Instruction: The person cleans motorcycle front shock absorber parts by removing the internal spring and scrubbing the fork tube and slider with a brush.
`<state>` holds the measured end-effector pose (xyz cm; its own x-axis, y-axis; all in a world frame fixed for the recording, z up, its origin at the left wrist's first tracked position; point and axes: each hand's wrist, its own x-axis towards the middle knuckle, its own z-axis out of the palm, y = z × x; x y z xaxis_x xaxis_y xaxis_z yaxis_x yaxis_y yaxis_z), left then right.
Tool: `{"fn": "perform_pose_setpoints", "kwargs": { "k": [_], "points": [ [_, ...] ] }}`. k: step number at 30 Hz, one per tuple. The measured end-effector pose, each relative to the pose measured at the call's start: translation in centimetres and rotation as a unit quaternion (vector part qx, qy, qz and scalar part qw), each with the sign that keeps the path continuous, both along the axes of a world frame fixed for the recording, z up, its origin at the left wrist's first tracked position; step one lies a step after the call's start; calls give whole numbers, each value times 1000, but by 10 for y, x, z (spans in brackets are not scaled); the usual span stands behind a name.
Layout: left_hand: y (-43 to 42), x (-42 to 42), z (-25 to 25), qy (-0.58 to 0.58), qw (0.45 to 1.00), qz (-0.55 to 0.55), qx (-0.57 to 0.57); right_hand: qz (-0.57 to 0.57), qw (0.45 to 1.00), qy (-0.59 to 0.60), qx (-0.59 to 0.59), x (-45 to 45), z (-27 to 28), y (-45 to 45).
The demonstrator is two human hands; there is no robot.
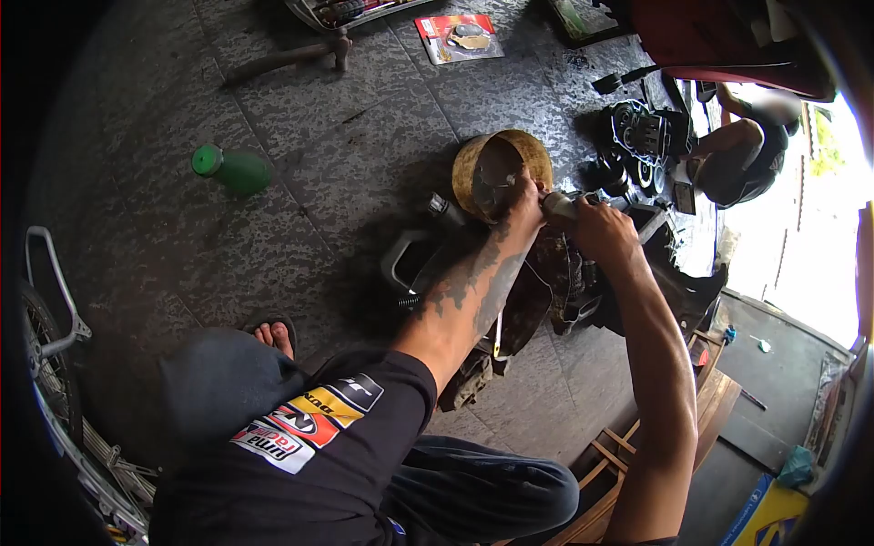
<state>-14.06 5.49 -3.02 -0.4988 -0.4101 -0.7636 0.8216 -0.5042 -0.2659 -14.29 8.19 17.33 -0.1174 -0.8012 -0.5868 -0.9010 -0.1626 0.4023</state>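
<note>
My left hand [525, 202] is at the right rim of a round yellowish tub [464, 173], its fingers curled at a pale cylindrical metal part [559, 207]. Fingers of my right hand [604, 229] are wrapped round the other side of the same part. Dark greasy machine parts and a dirty cloth [551, 268] lie below both hands. Close to the tub's lower left are a small metal cylinder [443, 209] and a grey metal bracket [401, 259].
A green bottle [232, 170], a hammer [291, 60] and a blister pack [460, 38] are on the tiled floor. An engine block [642, 132] stands at right, near another person [742, 155]. A wooden stool [619, 455] is lower right, a bicycle wheel [50, 355] far left.
</note>
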Motion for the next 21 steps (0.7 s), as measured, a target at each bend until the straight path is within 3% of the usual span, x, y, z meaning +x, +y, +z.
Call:
{"fn": "perform_pose_setpoints", "kwargs": {
  "k": [2,4,5,6,7,8,10,14,15,17,19,21],
  "points": [
    [1,15,8,-1,999,-27,-30,3,1000,-8,-2,-3,-3,-3],
    [8,26,18,4,999,-19,-41,-104,989,-80,68,-4,-4,-6],
    [7,21,10,5,999,-18,-40,-104,989,-80,68,-16,-12,-3],
    [7,18,2,28,998,24,-59,97,989,-63,92,-37,-27,3],
    [7,11,-4,50,993,65,-80,294,948,-45,110,-37,-29,6],
    [7,3,-9,49,994,65,-79,294,948,-46,110,-38,-29,7],
    [9,-6,-18,38,996,47,-70,204,967,-115,100,-36,-30,8],
    [16,13,3,40,992,-76,-95,235,964,-67,102,-44,-43,7],
    [17,10,3,41,992,-76,-95,95,987,-93,90,-49,-49,7],
    [19,3,5,-10,1000,-8,-26,-47,989,-115,77,-44,-48,4],
    [20,6,6,-3,999,-6,-32,-156,980,-108,50,-35,-42,1],
    [17,11,12,1,999,-4,-41,-188,976,-91,68,-8,-20,-9]
  ]
}}
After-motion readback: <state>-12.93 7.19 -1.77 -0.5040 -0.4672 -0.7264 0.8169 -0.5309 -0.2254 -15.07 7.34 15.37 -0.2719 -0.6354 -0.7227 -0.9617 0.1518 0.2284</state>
